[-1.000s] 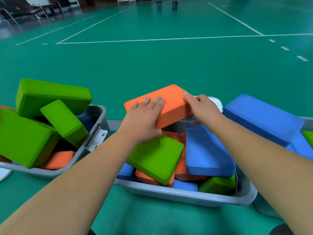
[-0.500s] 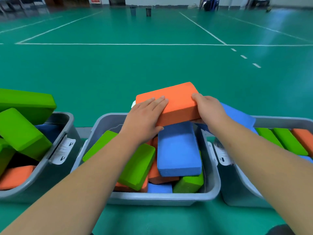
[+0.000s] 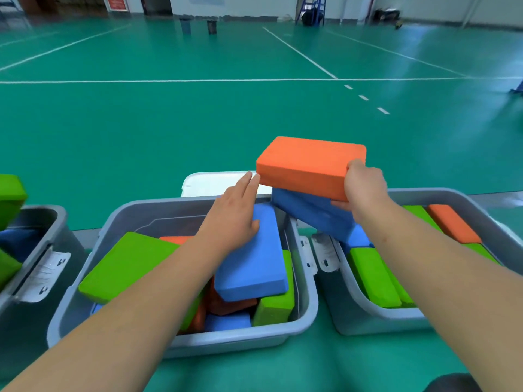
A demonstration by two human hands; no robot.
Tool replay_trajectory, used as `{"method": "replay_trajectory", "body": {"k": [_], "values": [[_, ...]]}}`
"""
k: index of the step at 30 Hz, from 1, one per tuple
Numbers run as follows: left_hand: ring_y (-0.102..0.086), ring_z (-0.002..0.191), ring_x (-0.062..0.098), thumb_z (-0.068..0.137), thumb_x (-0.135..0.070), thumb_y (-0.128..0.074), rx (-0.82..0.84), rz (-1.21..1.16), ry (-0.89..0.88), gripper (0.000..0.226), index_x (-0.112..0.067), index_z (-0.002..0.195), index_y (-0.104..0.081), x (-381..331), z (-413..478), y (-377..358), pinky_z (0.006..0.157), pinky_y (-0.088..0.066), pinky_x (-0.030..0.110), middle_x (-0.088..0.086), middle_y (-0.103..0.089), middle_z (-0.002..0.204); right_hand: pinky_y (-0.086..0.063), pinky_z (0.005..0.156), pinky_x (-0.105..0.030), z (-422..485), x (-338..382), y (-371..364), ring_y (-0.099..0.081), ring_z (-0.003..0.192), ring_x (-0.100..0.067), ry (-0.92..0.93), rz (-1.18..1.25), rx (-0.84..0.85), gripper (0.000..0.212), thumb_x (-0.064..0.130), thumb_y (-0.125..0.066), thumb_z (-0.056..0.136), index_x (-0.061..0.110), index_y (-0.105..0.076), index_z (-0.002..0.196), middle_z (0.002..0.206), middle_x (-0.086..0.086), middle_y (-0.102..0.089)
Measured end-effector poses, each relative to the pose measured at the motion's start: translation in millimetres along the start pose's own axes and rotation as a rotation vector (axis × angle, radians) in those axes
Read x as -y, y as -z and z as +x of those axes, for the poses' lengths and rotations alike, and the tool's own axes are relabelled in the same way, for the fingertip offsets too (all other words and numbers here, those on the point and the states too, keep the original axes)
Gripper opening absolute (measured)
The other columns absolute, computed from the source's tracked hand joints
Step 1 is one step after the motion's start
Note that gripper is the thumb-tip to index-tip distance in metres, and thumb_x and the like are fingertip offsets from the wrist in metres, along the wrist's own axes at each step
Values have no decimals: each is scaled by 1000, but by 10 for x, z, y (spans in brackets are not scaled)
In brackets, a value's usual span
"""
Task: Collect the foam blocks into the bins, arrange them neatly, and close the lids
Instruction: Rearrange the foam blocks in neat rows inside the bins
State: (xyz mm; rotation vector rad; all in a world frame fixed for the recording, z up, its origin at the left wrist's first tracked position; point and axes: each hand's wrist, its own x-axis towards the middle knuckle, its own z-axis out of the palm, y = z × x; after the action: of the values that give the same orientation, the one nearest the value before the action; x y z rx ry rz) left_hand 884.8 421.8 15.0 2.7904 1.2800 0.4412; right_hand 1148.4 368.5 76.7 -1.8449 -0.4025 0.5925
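Note:
My right hand [image 3: 363,190] grips the right end of an orange foam block [image 3: 307,165], held in the air above the gap between the middle bin [image 3: 198,339] and the right bin [image 3: 376,315]. A tilted blue block [image 3: 314,213] leans right under it, across the two rims. My left hand [image 3: 233,219] is off the orange block, fingers spread, fingertips at its left end, palm over a blue block [image 3: 252,267] in the middle bin. That bin holds a jumble of green [image 3: 124,264], orange and blue blocks. The right bin has green [image 3: 372,275] and orange [image 3: 452,223] blocks laid in rows.
A third grey bin [image 3: 39,241] at the left holds green blocks [image 3: 10,193]. A white lid [image 3: 215,183] lies on the green floor behind the middle bin. Two dark posts [image 3: 198,26] and a blue ladder [image 3: 310,9] stand far off by the wall.
The orange block has moved right and up, from the middle bin toward the right bin. My left hand let go of it; only my right hand holds it. The view has shifted right.

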Motion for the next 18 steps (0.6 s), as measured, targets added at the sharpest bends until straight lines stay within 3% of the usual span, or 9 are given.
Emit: {"method": "replay_trajectory", "body": {"k": [2, 4, 6, 11, 18], "values": [[-29, 153, 31, 91, -39, -70, 87, -32, -30, 102, -17, 167, -5, -67, 5, -54, 122, -32, 46, 6, -8, 174, -64, 63, -55, -33, 6, 76, -56, 110, -42, -24, -38, -40, 60, 42, -43, 85, 10, -45, 136, 136, -12, -46], [-26, 155, 29, 94, -46, -66, 157, -52, -44, 98, -18, 167, -6, -121, 7, -107, 123, -30, 46, 4, -8, 174, -58, 90, -53, -47, -11, 128, -51, 124, -44, 12, -179, -46, 59, 36, -43, 92, 6, -39, 143, 145, -19, -40], [-27, 154, 29, 97, -50, -63, 231, -73, -28, 94, -19, 167, -8, -155, 0, -163, 123, -30, 47, 2, -9, 174, -45, 103, -44, -31, -69, 169, -46, 132, -44, 48, -340, -44, 54, 25, -45, 98, 1, -35, 146, 149, -23, -37], [-25, 155, 28, 103, -49, -53, 363, -99, 14, 78, -19, 165, -18, -206, -50, -206, 123, -30, 50, 3, -14, 173, -40, 108, -48, -67, -60, 202, -48, 132, -45, 72, -618, -130, 64, 35, -55, 94, 3, -33, 144, 148, -20, -38], [-27, 154, 23, 100, -52, -58, 408, -103, 50, 79, -19, 164, -23, -47, -166, -76, 123, -29, 44, 0, -19, 171, -36, 111, -50, -336, 63, -88, -44, 130, -43, 445, -779, -91, 59, 38, -60, 89, 5, -45, 135, 141, -19, -42]]}}
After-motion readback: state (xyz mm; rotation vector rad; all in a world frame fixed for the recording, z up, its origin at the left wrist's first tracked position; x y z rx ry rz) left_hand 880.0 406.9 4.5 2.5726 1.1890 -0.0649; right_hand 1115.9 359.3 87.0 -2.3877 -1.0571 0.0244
